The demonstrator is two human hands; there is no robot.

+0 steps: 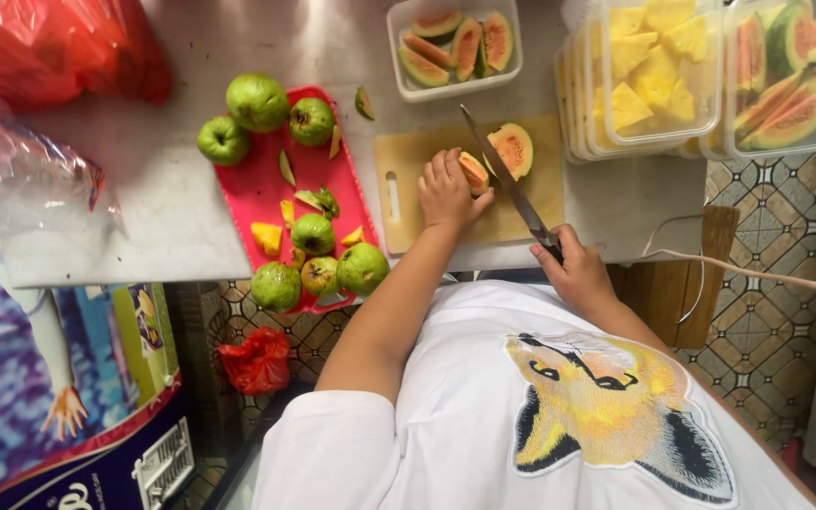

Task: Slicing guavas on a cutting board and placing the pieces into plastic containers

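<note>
My left hand (pixel 444 191) presses a pink-fleshed guava piece (pixel 473 172) onto a pale wooden cutting board (pixel 399 194). A larger guava half (pixel 514 149) lies just right of it on the board. My right hand (pixel 578 271) grips the dark handle of a long kitchen knife (pixel 502 175), whose blade slants up between the two guava pieces. Several whole green guavas (pixel 257 101) sit on and around a red tray (pixel 257 189) to the left, with yellow fruit scraps among them.
A clear tub of guava slices (pixel 453 42) stands behind the board. At the right are stacked clear tubs of pineapple chunks (pixel 649 71) and guava slices (pixel 786 76). A red plastic bag (pixel 49 42) and a clear bag (pixel 21 170) lie at left. A wooden stool (pixel 687 283) and tiled floor lie below the counter.
</note>
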